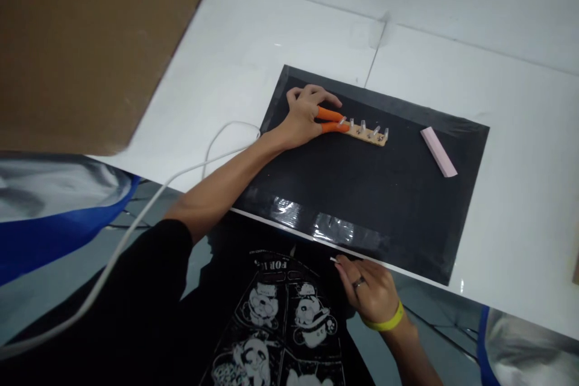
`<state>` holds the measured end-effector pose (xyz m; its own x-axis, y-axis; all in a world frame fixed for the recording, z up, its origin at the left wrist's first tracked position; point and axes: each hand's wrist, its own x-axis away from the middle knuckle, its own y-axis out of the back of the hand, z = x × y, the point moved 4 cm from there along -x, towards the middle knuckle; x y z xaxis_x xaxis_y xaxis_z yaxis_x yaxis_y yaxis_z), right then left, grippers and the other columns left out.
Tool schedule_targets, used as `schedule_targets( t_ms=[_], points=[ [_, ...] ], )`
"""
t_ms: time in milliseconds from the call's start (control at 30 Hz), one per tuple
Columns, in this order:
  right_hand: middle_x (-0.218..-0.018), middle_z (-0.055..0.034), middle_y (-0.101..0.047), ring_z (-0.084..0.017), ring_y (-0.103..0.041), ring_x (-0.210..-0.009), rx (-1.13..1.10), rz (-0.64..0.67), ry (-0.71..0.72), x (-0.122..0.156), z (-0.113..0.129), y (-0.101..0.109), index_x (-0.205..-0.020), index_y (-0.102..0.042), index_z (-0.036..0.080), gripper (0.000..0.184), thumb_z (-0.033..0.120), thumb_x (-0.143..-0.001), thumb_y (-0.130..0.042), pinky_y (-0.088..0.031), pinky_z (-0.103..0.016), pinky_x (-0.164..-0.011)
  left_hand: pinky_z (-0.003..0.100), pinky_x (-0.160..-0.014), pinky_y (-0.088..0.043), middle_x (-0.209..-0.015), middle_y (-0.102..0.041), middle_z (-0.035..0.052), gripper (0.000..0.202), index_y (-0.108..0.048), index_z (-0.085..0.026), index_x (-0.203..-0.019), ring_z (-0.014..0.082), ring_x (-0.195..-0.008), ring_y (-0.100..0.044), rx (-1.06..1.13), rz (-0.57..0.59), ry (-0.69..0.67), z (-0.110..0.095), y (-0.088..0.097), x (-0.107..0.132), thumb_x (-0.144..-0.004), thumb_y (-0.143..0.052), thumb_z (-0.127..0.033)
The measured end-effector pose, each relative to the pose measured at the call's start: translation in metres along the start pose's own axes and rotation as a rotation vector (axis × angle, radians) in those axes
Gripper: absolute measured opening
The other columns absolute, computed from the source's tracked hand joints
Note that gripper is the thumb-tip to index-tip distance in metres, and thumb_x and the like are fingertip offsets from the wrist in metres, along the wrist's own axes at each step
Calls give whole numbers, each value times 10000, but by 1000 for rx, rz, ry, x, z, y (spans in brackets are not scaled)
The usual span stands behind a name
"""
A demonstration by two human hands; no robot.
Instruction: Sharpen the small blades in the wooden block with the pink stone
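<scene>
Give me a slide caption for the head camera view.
Left hand pinches a tan strip on a black mat; right hand holds a white piece.

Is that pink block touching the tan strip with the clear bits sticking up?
Apart. The head view shows a wide patch of bare black mat between the pink block and the tan strip.

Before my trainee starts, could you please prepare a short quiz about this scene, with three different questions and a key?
1. What does the left hand hold by one end?
2. True or false: the pink bar lies on the black mat.
3. What colour is the wristband near the right hand?
A) blue
B) yellow
C) orange

Key:
1. The tan strip.
2. True.
3. B.
</scene>
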<state>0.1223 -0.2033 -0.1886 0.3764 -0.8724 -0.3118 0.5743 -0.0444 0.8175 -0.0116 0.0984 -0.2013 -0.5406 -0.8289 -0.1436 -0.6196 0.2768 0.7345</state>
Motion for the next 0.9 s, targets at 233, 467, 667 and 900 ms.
schedule_targets(
  t_ms=[233,467,667,900],
  points=[
    [-686,-37,-666,-125,-600,-565,-72,-11,-13,-10,3,0,-1042,-632,67,103,90,-1002,-540,-430,-296,-577,496,-1094,-189,-1177,-712,27,183,-761,-258,-915,246,-1201,-538,-7,-8,-24,2,-5,-5,-870,-750,-435],
    [-707,-55,-671,-117,-542,-547,-214,-9,84,-69,-3,26,-1045,-619,33,116,6,-942,-572,-408,-288,-516,473,-1067,-204,-1153,-720,25,160,-761,-257,-952,245,-1195,-546,4,-7,-50,4,-5,-4,-861,-770,-389],
    [-588,6,-577,-133,-503,-511,-204,117,252,-124,-9,-2,-917,-635,104,157,112,-1003,-504,-342,-325,-503,479,-1045,-202,-1177,-720,22,191,-766,-278,-945,260,-1224,-546,-14,-1,-127,3,-6,-3,-829,-795,-427],
    [-541,17,-502,-141,-465,-500,-327,238,467,-142,13,-61,-785,-608,153,267,123,-988,-437,-276,-338,-508,491,-1068,-206,-1234,-704,56,275,-758,-258,-1030,289,-1249,-531,-69,42,-134,1,-4,-2,-857,-755,-473]
  ],
)
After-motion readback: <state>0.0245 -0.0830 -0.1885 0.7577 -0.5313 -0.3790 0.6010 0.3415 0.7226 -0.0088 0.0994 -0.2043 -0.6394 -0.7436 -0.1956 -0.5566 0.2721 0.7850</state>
